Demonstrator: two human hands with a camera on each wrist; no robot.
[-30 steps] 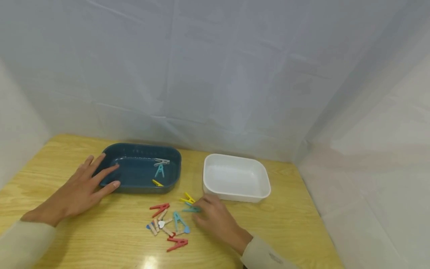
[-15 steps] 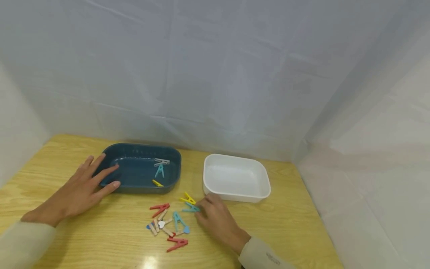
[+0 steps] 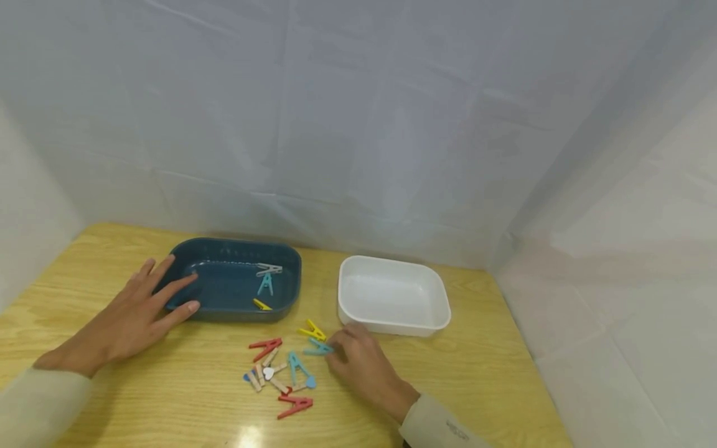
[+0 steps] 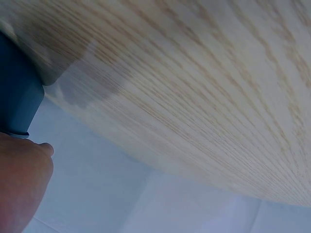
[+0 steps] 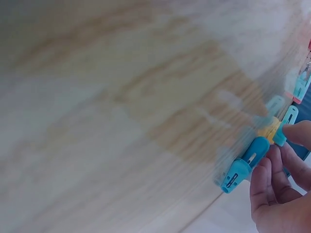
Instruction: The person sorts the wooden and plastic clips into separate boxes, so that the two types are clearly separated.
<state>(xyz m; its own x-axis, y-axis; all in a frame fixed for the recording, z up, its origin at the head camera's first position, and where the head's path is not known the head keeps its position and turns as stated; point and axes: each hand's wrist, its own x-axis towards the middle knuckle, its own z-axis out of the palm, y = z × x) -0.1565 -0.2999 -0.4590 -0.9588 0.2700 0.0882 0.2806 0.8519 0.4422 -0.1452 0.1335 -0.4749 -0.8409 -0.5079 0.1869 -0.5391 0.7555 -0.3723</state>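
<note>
My left hand (image 3: 137,311) rests over the left end of the dark blue dish (image 3: 224,317), its fingers spread across the rim. Inside that dish lie a grey clothespin (image 3: 269,269), a light-blue one and a yellow one. With thumb and fingers, my right hand (image 3: 366,370) pinches the right end of a light-blue clothespin (image 3: 317,348) at table level. A yellow clothespin (image 3: 313,330) lies just behind it. Teal clothespin parts (image 5: 248,162) show beside my fingertips in the right wrist view. Whether these are one clothespin or two, I cannot tell.
In front of the blue dish is a loose group: a red clothespin (image 3: 266,350), a second red clothespin (image 3: 295,406), another light-blue clothespin (image 3: 297,367) and several small wooden clips with hearts. The white dish (image 3: 394,330) stands behind my right hand. A pale sheet (image 3: 358,124) hangs behind the table.
Over the last second my right hand shifts very slightly, and the light-blue and yellow clothespins at its fingertips shift slightly left. My left hand stays on the dish.
</note>
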